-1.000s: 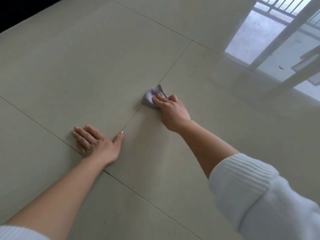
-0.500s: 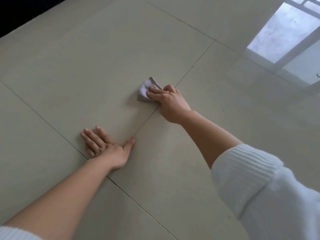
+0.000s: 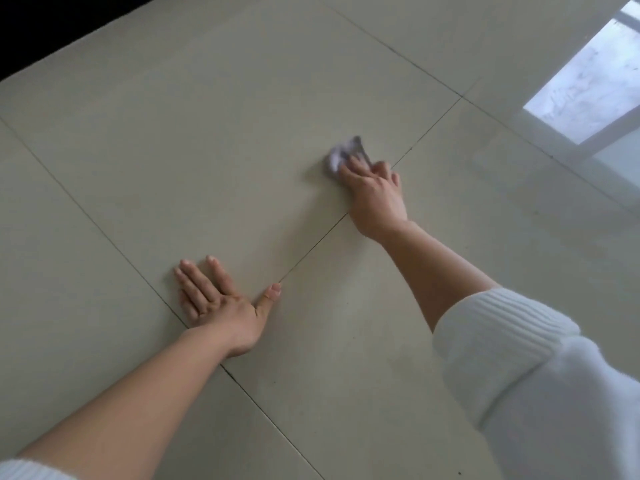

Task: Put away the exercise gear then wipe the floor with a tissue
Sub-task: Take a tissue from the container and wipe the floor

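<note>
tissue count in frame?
1. The tissue is crumpled, pressed to the floor by the right hand, near a tile seam. The left hand lies flat, holding none. No others visible.

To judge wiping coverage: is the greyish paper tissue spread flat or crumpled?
Crumpled: the greyish paper tissue bunches unevenly under the right hand.

Looks like an indoor room, most likely in a home. Shows a floor (image 3: 214, 140) of large, polished, pale beige tiles, split by thin dark grout lines (image 3: 313, 247). Mirrors, at the upper right, a bright reflection (image 3: 585, 84) of a pale-framed window or glass door letting in daylight. Ends at the upper left against a dark strip (image 3: 52, 19), too dim to identify. Hints at casual dress through a white ribbed knit sleeve (image 3: 512, 337).
</note>
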Demonstrator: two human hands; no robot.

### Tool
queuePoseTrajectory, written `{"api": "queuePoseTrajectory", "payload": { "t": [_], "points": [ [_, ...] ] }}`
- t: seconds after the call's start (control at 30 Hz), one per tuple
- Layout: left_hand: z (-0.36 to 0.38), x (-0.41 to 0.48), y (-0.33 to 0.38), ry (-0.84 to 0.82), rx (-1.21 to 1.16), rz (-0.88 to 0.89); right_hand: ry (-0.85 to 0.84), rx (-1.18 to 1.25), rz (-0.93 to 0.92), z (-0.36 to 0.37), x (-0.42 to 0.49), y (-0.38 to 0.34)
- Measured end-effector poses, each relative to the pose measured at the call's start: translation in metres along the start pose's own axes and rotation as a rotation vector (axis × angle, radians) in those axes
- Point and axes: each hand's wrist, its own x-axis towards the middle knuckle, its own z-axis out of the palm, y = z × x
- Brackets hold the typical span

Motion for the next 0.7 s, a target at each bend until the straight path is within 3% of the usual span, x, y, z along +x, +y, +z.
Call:
{"api": "queuePoseTrajectory", "payload": {
  "t": [0.07,0.1,0.23,0.3,0.4,0.5,0.57,0.7],
  "points": [
    [0.000,0.000,0.000,0.006,-0.003,0.003,-0.024,0.012,-0.127,-0.009,0.012,0.017],
    [0.000,0.000,0.000,0.013,-0.007,0.006,-0.020,0.005,-0.070,-0.014,0.017,0.037],
    [0.003,0.001,-0.001,0.030,-0.043,0.023,-0.021,-0.096,0.582,-0.030,-0.010,0.133],
    [0.003,0.002,-0.002,0.041,-0.051,0.032,-0.054,-0.146,0.733,-0.029,-0.033,0.143],
    [0.003,0.001,-0.002,0.040,-0.069,0.041,-0.001,-0.094,0.613,-0.015,-0.052,0.097],
    [0.003,0.001,-0.003,0.032,-0.096,0.085,-0.027,-0.072,0.313,-0.002,-0.081,0.017],
    [0.002,-0.001,-0.019,0.041,-0.084,0.177,-0.050,-0.046,0.131,0.010,-0.107,-0.032],
    [0.006,-0.019,-0.082,-0.009,-0.046,0.417,-0.125,0.038,-0.032,0.023,-0.154,-0.097]
  ]
}}
